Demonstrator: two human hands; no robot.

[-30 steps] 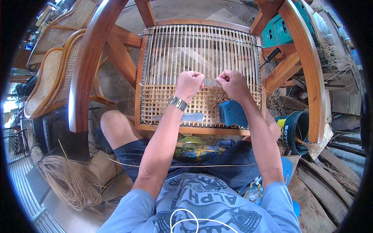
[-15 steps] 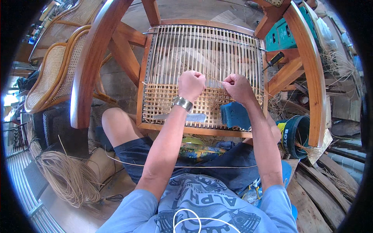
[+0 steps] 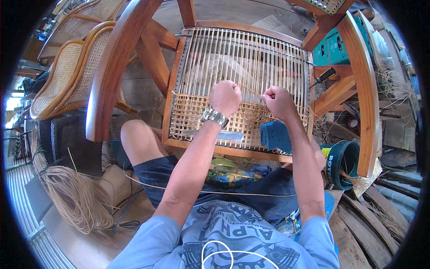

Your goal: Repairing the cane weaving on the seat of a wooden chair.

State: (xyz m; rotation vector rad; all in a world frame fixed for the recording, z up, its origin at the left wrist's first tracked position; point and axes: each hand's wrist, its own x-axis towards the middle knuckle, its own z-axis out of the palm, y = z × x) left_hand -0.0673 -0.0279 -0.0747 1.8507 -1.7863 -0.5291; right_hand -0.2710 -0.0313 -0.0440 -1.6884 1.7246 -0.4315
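A wooden chair seat frame [image 3: 167,130] holds pale vertical strands over its upper part and an open woven cane grid [image 3: 192,108] lower down. My left hand [image 3: 225,96], a metal watch at its wrist, is closed on a thin cane strand [image 3: 249,89] just above the grid. My right hand [image 3: 280,101] pinches that strand farther right, at the weaving's upper edge. Below my right hand a blue sponge pad [image 3: 276,136] rests on the grid, and a grey flat strip [image 3: 228,136] lies along its lower part. A screwdriver [image 3: 324,76] sits at the right rail.
Cane-woven chairs [image 3: 58,80] stand left, above a large coil of cane [image 3: 78,199]. A dark bucket [image 3: 346,163] with cane offcuts is right of my knee. A green crate [image 3: 331,47] and loose boards [image 3: 365,219] lie on the right. The frame's posts [image 3: 357,89] rise either side.
The view has shifted, so the chair frame sits slightly higher and farther right in the picture. Both my hands stay closed around the strand, with only slight movement.
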